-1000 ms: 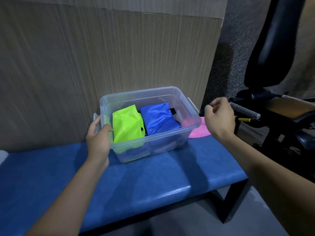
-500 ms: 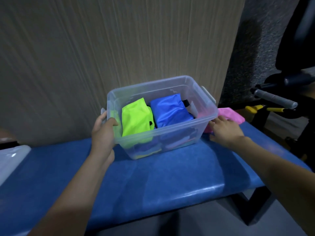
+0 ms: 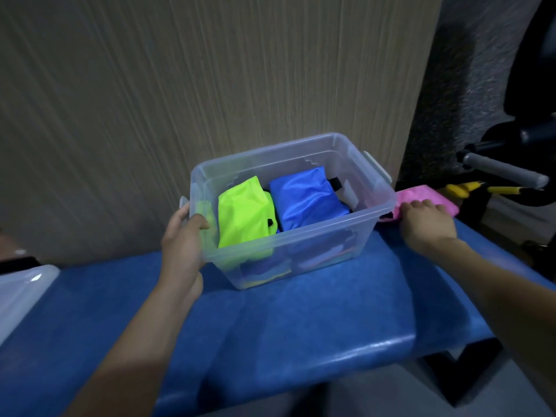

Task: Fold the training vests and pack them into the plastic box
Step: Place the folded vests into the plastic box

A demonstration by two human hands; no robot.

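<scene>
A wall panel (image 3: 210,85) with a fine vertical grain fills the background, and in front of it I see a padded blue desk (image 3: 301,326) running from side to side. Dark gym equipment (image 3: 511,176) with a grey grip stands off the right end, and a pale lid-like sheet (image 3: 21,284) lies at the far left edge.

The plastic box (image 3: 301,245) sits on the desk near the wall, its long axis running left to right and slightly skewed, right end farther from me. It is clear, open-topped, with a clip handle on the right end. Inside, a folded neon green vest (image 3: 243,215) lies on the left and a folded blue vest (image 3: 307,203) on the right, side by side, both with their long sides pointing away from me; more colours show dimly through the wall beneath them. A pink vest (image 3: 436,200) lies crumpled on the desk just beside the box's right end.

My left hand (image 3: 183,242) grips the box's left end, thumb hooked over the rim and fingers (image 3: 180,212) behind the wall. My right hand (image 3: 427,224) rests palm-down on the pink vest, its fingers laid over the cloth; I cannot tell whether they pinch it.

Compared with a second ago, the right hand has come down from the air beside the box onto the pink vest, while the left hand keeps its hold. The box itself looks unmoved on the desk, though my view has shifted.
</scene>
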